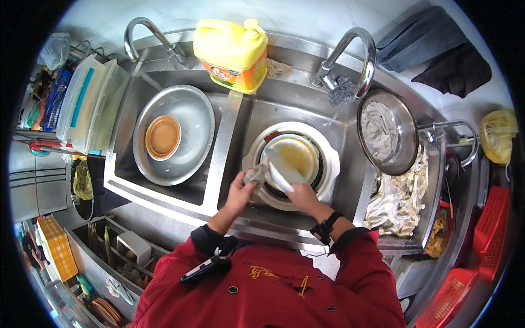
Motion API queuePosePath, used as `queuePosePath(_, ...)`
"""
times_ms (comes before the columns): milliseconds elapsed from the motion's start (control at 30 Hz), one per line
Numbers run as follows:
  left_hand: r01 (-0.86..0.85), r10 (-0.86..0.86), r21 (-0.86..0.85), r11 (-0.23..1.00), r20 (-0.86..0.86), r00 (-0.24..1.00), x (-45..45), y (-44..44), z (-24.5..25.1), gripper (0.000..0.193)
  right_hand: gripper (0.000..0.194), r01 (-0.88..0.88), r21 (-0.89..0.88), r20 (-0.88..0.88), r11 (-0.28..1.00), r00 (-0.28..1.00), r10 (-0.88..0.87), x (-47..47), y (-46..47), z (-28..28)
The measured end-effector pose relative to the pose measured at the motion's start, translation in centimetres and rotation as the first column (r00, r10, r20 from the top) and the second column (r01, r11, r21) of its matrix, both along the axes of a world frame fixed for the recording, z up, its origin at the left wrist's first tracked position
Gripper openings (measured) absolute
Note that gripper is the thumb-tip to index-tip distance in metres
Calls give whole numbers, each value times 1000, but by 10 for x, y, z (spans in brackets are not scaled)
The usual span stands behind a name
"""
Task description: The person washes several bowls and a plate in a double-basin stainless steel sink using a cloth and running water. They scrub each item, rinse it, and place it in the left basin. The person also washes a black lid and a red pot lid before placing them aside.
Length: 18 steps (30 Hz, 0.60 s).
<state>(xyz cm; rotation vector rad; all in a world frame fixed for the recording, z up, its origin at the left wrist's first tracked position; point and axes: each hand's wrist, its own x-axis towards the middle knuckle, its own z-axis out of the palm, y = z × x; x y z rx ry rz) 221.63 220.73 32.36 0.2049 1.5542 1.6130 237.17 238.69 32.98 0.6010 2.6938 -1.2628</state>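
Note:
Over the middle sink (283, 108), my right hand (303, 197) grips a white plate (283, 170) by its rim, with the plate tilted on edge. My left hand (241, 190) holds a bunched grey cloth (258, 174) against the plate's left side. Beneath them a stack of round dishes stands in a large white two-handled pot (328, 164); the topmost dish (301, 149) holds yellowish liquid. In the left sink, a wide metal basin (188, 119) holds a small brown-coated dish (163, 137) at its left side.
A yellow jug (233, 53) stands behind the sink divider. Curved faucets (154, 30) (348, 37) rise at the back, with a steel scourer (342, 90) by the right one. A metal pot (361, 135) with cloth leans above a right basin of pale, wet food pieces (396, 205). Red crates (492, 229) stand far right.

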Motion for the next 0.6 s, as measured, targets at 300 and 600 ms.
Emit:
queuePosePath(300, 77, -143, -120, 990, -830, 539, 26, 110, 8, 41, 16, 204, -515, -97, 833, 951, -293, -7, 8, 49)
queuePosePath(600, -22, -41, 230, 973, 267, 963, -8, 109, -63, 43, 25, 379, -875, 34, 301, 669, -742, 0, 26, 92)
